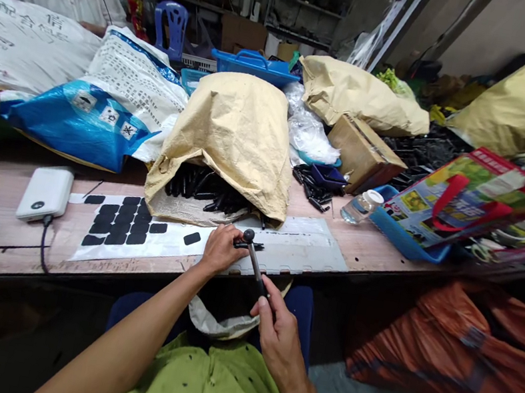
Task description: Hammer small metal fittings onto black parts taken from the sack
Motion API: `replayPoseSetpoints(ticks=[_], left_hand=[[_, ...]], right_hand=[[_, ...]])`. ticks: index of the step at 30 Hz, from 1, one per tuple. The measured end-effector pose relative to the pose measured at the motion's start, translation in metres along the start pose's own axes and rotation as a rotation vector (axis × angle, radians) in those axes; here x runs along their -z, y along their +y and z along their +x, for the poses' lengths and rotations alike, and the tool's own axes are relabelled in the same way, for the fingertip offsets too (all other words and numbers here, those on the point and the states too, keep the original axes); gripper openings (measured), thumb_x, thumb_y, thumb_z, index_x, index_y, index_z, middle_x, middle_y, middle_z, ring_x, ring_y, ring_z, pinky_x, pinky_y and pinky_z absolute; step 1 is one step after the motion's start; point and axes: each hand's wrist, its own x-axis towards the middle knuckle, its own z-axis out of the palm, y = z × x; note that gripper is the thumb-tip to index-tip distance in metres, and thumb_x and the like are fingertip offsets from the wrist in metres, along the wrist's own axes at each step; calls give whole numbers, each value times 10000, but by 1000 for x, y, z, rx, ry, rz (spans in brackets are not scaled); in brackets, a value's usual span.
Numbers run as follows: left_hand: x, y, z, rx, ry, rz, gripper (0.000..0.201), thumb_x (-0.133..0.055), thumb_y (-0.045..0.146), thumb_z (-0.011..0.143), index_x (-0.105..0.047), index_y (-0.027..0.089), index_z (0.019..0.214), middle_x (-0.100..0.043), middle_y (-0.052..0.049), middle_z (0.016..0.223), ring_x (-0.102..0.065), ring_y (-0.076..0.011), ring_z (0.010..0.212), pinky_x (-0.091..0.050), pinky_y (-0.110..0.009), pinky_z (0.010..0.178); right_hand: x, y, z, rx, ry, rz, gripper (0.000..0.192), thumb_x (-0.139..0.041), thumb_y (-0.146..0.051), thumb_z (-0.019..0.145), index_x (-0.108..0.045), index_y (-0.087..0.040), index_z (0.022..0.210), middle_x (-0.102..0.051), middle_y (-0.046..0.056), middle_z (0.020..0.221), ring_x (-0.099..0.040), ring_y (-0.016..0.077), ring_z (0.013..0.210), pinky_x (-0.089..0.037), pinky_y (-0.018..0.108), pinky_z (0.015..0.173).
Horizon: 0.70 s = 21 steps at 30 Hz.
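Observation:
My left hand (pixel 223 249) rests at the table's front edge, its fingers pinching a small slim black piece (pixel 257 247). In my right hand (pixel 276 324) is a small hammer (pixel 256 267) with a rounded dark head, a metal shaft and a black grip. The hammer's head appears right over the black piece; whether they touch I cannot tell. Just behind my hands, an open tan woven sack (pixel 239 125) lies with its mouth toward me, full of black elongated parts (pixel 207 190). Black rounded-square pads (pixel 123 223) lie on a white sheet (pixel 166 251) to the left.
A white power bank (pixel 45 193) with a cable stands at left. To the right are a glass jar (pixel 361 206), a cardboard box (pixel 364 153) and a colourful bag (pixel 460 197) in a blue tray (pixel 409 244). Another sack (pixel 234 327) hangs open at my lap. A person sits at far left.

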Motion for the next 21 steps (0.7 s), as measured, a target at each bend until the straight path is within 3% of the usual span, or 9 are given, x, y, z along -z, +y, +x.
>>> replayPoseSetpoints(ticks=[15, 18, 21], left_hand=[[0, 1, -1, 29, 9, -80, 168, -810, 291, 727, -744, 260, 878, -709, -10, 930, -578, -231, 952, -436, -355, 842], [0, 1, -1, 18, 11, -66, 169, -806, 292, 727, -740, 258, 879, -705, -15, 931, -575, -233, 947, -438, -356, 832], [1, 1, -1, 2, 13, -45, 174, -799, 280, 721, -732, 256, 879, -701, -18, 927, -577, -236, 946, -442, -361, 839]], right_hand=[[1, 17, -1, -113, 34, 89, 569, -464, -497, 994, -530, -187, 1467, -641, -1, 767, -502, 115, 578, -410, 213, 529], [7, 20, 3, -109, 95, 75, 597, -471, -501, 978, -528, -164, 1467, -675, 20, 789, -547, 133, 608, -462, 232, 573], [21, 21, 13, -92, 196, -30, 594, -468, -473, 962, -521, -180, 1476, -719, 58, 926, -634, 174, 768, -532, 277, 717]])
